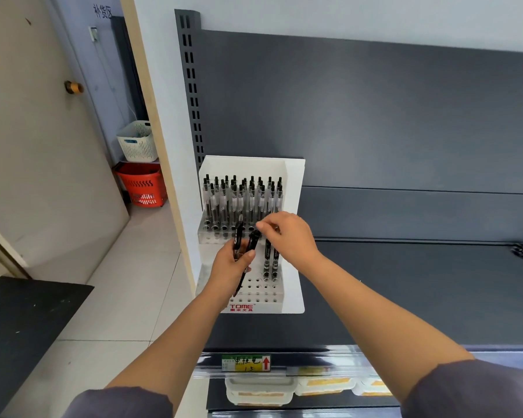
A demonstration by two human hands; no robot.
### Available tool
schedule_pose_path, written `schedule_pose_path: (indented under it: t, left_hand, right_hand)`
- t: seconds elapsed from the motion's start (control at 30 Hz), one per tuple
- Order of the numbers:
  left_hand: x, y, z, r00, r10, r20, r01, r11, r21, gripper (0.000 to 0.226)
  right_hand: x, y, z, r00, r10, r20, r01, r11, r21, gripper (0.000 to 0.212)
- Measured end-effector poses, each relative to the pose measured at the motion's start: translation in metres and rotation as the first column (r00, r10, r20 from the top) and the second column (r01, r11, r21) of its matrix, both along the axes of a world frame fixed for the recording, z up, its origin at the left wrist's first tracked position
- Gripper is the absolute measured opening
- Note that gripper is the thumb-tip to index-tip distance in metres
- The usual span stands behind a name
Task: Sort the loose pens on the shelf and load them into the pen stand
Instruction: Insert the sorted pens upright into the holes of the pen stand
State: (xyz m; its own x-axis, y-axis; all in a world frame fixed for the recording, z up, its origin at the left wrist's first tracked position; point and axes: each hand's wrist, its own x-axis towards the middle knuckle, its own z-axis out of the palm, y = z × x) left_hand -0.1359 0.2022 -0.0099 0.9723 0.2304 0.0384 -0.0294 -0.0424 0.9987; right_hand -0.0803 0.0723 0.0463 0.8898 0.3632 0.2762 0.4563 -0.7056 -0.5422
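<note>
— Pens (238, 236), black, a small bunch, gripped in the curled left hand (228, 267): nearly upright, clip ends up, leaning slightly right, just in front of the pen stand (293, 182)
— And the right hand (287, 236)?
— Thumb and forefinger pinch the top of one. A standing pair (271, 262) fills two lower holes
— The room?
— Dark grey shelf (405, 282), pale tiled floor (133, 267), a red basket (142, 185) by the wall

Bright even light, soft shadows — wide-angle bending at edges
</note>
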Motion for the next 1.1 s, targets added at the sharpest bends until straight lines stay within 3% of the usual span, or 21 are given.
schedule_pose_path:
  t: [0.17,0.47,0.63,0.87,1.1]
  left_hand:
    - [-0.005,0.001,0.004,1.000,-0.016,0.008,0.017,1.000,-0.005,0.014]
    - [-0.012,0.010,0.009,0.999,-0.039,-0.021,0.040,0.998,0.056,0.011]
    - [-0.015,0.019,0.008,0.998,0.049,-0.032,-0.047,0.996,0.071,0.015]
    - [-0.020,0.025,0.002,0.993,0.011,-0.120,-0.007,0.999,0.037,0.004]
    - [-0.024,0.026,0.000,0.995,0.030,-0.100,-0.033,0.999,-0.028,0.020]
  right_hand:
    - [-0.008,0.006,0.005,0.991,-0.015,-0.131,0.037,0.985,0.167,0.015]
    - [-0.018,0.010,0.013,0.988,0.004,-0.152,0.043,0.951,0.306,0.013]
    - [-0.017,0.011,0.029,1.000,-0.021,-0.004,0.021,0.981,0.193,0.020]
    - [-0.014,0.008,0.016,0.994,-0.055,0.094,0.053,0.998,0.025,0.023]
    - [-0.014,0.011,0.006,0.995,-0.064,0.082,0.056,0.994,0.090,0.024]
